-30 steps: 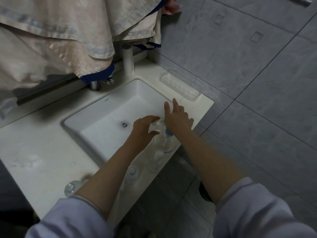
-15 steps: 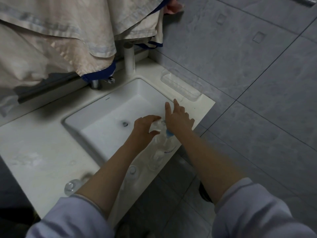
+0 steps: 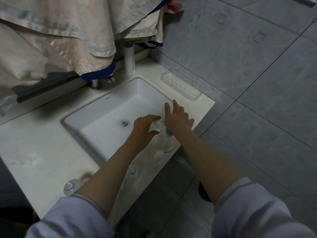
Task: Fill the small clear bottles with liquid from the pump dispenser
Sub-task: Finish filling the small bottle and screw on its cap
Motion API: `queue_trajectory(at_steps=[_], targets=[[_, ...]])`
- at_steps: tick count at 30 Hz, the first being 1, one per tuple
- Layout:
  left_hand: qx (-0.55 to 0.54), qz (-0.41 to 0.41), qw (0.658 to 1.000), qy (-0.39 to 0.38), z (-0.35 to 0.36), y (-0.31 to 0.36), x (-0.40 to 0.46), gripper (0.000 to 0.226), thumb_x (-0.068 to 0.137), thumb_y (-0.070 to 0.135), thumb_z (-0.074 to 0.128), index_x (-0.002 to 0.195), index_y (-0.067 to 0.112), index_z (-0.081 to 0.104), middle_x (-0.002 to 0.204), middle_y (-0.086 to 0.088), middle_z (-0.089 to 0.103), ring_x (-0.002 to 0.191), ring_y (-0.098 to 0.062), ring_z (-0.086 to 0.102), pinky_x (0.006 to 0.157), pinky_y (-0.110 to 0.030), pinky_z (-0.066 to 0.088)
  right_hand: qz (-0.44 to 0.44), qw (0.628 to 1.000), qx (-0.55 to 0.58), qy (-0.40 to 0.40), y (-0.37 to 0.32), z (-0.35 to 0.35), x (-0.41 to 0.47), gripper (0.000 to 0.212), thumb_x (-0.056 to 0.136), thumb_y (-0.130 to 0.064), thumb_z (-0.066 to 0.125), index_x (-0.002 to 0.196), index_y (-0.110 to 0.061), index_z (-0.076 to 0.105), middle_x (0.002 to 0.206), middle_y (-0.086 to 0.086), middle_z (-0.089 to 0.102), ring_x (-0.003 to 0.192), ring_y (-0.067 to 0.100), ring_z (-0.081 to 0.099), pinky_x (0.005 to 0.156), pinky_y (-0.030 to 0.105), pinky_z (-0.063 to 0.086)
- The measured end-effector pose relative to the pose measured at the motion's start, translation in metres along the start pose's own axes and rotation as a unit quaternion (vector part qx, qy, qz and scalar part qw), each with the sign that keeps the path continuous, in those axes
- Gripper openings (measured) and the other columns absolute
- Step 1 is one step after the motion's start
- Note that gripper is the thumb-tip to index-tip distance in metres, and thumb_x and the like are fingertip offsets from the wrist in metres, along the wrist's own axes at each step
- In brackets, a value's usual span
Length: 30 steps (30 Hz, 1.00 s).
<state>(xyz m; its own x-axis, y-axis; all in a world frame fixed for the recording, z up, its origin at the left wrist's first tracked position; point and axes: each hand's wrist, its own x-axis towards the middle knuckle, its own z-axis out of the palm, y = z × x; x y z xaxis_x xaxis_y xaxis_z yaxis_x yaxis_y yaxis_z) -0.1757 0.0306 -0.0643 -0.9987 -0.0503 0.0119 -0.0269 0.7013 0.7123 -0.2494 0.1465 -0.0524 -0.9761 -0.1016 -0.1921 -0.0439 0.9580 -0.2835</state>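
At the bottom of the frame two pale sleeves lead up to bare forearms that meet near the centre. Along the front lip of the white surface [image 3: 42,152], lower left, a small clear bottle [image 3: 69,186] stands alone, and another clear bottle [image 3: 132,170] shows just right of the left forearm; whether either holds liquid cannot be told in this dim light. Further up, the pump dispenser [image 3: 162,143] stands on the narrow strip of surface between the sink [image 3: 103,121] and the edge, upright, its long axis pointing almost straight at the camera, with a blue collar below the pump head. The left hand [image 3: 143,127] has its fingers curled round a small clear bottle [image 3: 157,125], held at centre frame just left of the pump head and touching or nearly touching it. The right hand [image 3: 178,120] lies over the pump head from the right, index and middle fingers straight and pointing to the upper left, the others bent; it looks placed to press. The spout appears to point left toward the held bottle, so the fill likely depends on that mouth sitting right under it. Beyond, a clear tray [image 3: 181,87] sits against the grey tiled wall, and cloth [image 3: 60,40] hangs across the upper left.
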Motion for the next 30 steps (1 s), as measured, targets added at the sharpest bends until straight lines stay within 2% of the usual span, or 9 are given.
queue_trajectory(at_steps=[3,9,14,17,21,25,30], targets=[[-0.019,0.012,0.999,0.033,0.001,-0.002,-0.001,0.044,0.084,0.016,0.065,0.125,0.004,0.053,0.128,-0.015,0.057,0.119,-0.029,0.053,0.109,-0.039,0.034,-0.003,1.000,-0.007,-0.003,0.000,0.004,0.000,0.060,0.096,-0.056,0.011,0.151,-0.033,0.002,0.157,0.006,0.018,0.135,0.034,0.030,0.110,0.058,0.016],[-0.047,0.011,0.998,0.035,0.003,-0.002,-0.007,0.044,0.085,0.013,0.063,0.125,0.000,0.052,0.127,-0.020,0.056,0.118,-0.033,0.053,0.108,-0.039,0.035,0.017,1.000,0.008,-0.009,-0.001,0.001,0.000,0.065,0.094,-0.060,0.006,0.151,-0.029,0.000,0.155,0.007,0.022,0.134,0.033,0.033,0.109,0.056,0.017],[-0.106,-0.025,0.993,0.044,-0.003,-0.005,-0.020,0.048,0.082,0.017,0.067,0.127,0.016,0.050,0.131,-0.007,0.053,0.122,-0.022,0.048,0.104,-0.030,0.035,0.026,0.998,0.052,0.001,-0.006,-0.010,0.000,0.067,0.094,-0.062,0.005,0.151,-0.026,0.010,0.151,0.009,0.031,0.132,0.032,0.037,0.108,0.053,0.022],[-0.089,-0.030,0.994,0.051,-0.006,0.002,-0.022,0.046,0.083,0.018,0.066,0.127,0.011,0.052,0.129,-0.010,0.055,0.119,-0.024,0.051,0.106,-0.036,0.038,0.005,0.998,0.065,0.024,-0.007,-0.016,-0.006,0.063,0.097,-0.058,0.013,0.149,-0.022,0.020,0.146,0.009,0.038,0.128,0.030,0.042,0.105,0.050,0.026],[-0.063,-0.023,0.994,0.085,-0.010,0.014,-0.024,0.040,0.084,0.018,0.065,0.121,0.005,0.055,0.122,-0.013,0.060,0.110,-0.026,0.056,0.102,-0.042,0.043,-0.046,0.994,0.091,0.045,-0.009,-0.022,-0.014,0.053,0.101,-0.047,0.024,0.144,-0.018,0.033,0.142,0.009,0.043,0.126,0.027,0.045,0.105,0.046,0.031],[-0.092,-0.018,0.988,0.119,-0.015,0.018,-0.030,0.038,0.083,0.014,0.066,0.120,0.010,0.056,0.118,-0.006,0.061,0.106,-0.018,0.056,0.097,-0.033,0.045,-0.089,0.987,0.120,0.059,-0.014,-0.032,-0.023,0.050,0.100,-0.043,0.032,0.143,-0.016,0.036,0.140,0.009,0.044,0.124,0.027,0.047,0.103,0.043,0.034],[-0.123,0.003,0.980,0.158,-0.025,0.027,-0.042,0.035,0.081,0.010,0.065,0.115,0.012,0.057,0.114,-0.001,0.063,0.102,-0.016,0.057,0.094,-0.037,0.046,-0.115,0.979,0.154,0.062,-0.016,-0.047,-0.037,0.052,0.100,-0.043,0.035,0.144,-0.016,0.034,0.142,0.009,0.041,0.120,0.027,0.051,0.102,0.042,0.038]])
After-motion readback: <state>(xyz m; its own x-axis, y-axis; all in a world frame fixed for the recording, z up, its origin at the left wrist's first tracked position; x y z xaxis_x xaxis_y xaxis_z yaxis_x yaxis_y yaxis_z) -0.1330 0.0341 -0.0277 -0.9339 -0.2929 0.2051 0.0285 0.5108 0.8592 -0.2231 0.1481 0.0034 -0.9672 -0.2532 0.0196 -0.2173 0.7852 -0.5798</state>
